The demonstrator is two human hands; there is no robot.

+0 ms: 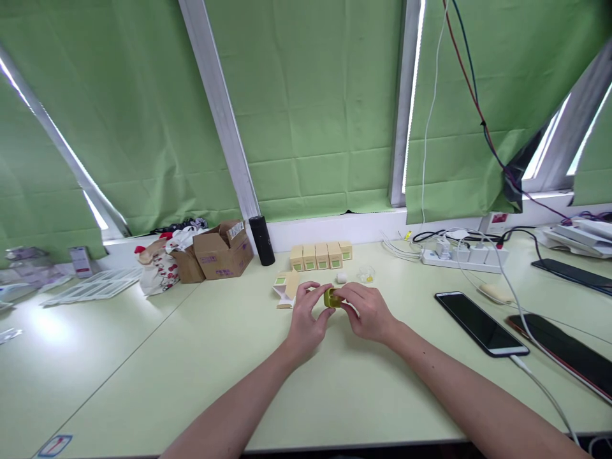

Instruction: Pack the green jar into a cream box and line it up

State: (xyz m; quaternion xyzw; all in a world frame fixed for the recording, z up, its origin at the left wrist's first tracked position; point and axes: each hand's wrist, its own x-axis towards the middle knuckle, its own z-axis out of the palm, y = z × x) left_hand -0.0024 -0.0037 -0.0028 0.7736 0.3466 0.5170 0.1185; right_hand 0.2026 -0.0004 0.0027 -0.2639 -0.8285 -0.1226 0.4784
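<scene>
A small yellow-green case (pixel 329 298) is held up between my two hands, just above the table. My left hand (pixel 307 319) grips its left side between thumb and fingers. From the right, my right hand (pixel 368 312) has its fingertips at the case's edge; whether they pinch something small inside cannot be made out. Behind my left hand lies an opened small carton (pixel 287 285) with its flap up. A small white round piece (pixel 341 278) and a clear plastic piece with a yellow bit (pixel 366 274) lie just beyond my hands.
A row of small tan boxes (pixel 316 256) stands at the back. Left of it are a black cylinder (pixel 262 241), a cardboard box (pixel 223 250) and a printed bag (pixel 160 268). To the right lie phones (pixel 480 323), a power strip (pixel 466 258) and loose cables.
</scene>
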